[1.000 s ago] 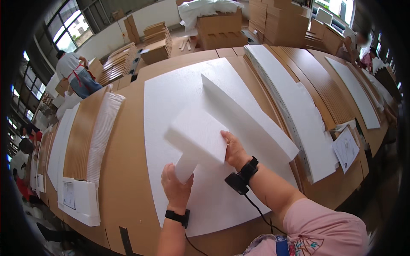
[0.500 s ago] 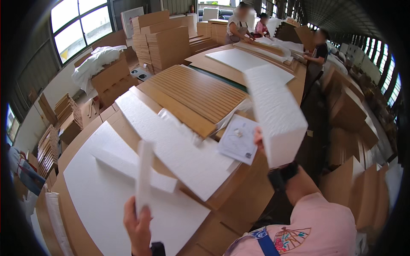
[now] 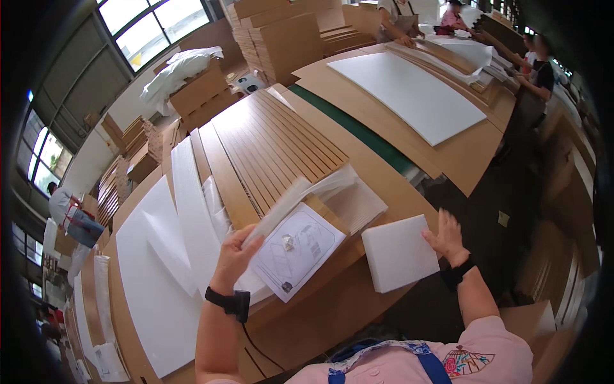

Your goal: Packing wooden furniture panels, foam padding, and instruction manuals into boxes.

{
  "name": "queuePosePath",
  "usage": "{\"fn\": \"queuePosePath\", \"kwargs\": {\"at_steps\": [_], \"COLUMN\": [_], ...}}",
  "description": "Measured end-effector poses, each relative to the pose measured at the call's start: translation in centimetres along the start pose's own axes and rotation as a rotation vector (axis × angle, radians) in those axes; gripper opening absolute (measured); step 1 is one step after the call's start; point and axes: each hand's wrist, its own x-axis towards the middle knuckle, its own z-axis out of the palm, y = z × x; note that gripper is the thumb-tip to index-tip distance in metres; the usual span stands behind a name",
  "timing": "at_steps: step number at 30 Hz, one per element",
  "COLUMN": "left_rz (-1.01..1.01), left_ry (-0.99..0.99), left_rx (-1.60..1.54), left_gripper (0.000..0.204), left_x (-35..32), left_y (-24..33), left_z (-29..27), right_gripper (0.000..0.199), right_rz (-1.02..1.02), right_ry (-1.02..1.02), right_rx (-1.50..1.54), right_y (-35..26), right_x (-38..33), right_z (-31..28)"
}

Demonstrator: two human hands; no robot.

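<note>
My left hand is closed on a thin white foam strip, which slants up and away over the near end of a grooved wooden panel. Just right of that hand lies a printed instruction sheet with a small clear packet on it. A white foam block is at the table's near right edge. My right hand is open beside it, fingers stretched out, the thumb at the block's right side. Whether the palm presses on the block cannot be seen.
White foam sheets lie on cardboard to the left. Another white sheet rests on cardboard at the far right. Stacked cartons stand behind the table. Co-workers are at the far end, and another person is at left.
My right hand has lowered the foam block to the table edge and its fingers have opened. My left hand has carried the foam strip rightward to the grooved panel's near end. The view has shifted.
</note>
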Motion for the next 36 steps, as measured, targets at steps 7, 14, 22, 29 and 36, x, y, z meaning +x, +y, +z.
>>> {"fn": "queuePosePath", "kwargs": {"at_steps": [7, 14, 22, 29, 36], "left_rz": [-0.037, -0.166, -0.083, 0.030, -0.068], "left_ry": [-0.380, 0.403, 0.586, 0.414, 0.292], "left_rx": [0.086, 0.630, 0.821, 1.167, 1.070], "left_gripper": [0.046, 0.087, 0.069, 0.054, 0.052], "left_x": [-2.7, -6.4, -2.2, 3.2, 3.2], "left_y": [1.6, -5.8, -7.2, -4.5, -3.8], "left_z": [7.6, 6.0, 9.6, 9.9, 11.4], "right_gripper": [0.068, 0.043, 0.047, 0.049, 0.049], "right_rz": [-1.075, -0.038, 0.267, 0.235, -0.139], "right_ry": [-0.367, -0.790, -1.363, -1.396, -1.224], "right_rx": [-0.079, 0.879, 1.073, 1.071, 0.881], "right_y": [-19.8, -13.4, -12.7, -12.2, -12.1], "right_x": [5.1, 14.1, 11.7, 15.2, 16.7], "right_z": [-3.1, 3.9, 6.8, 7.9, 6.8]}}
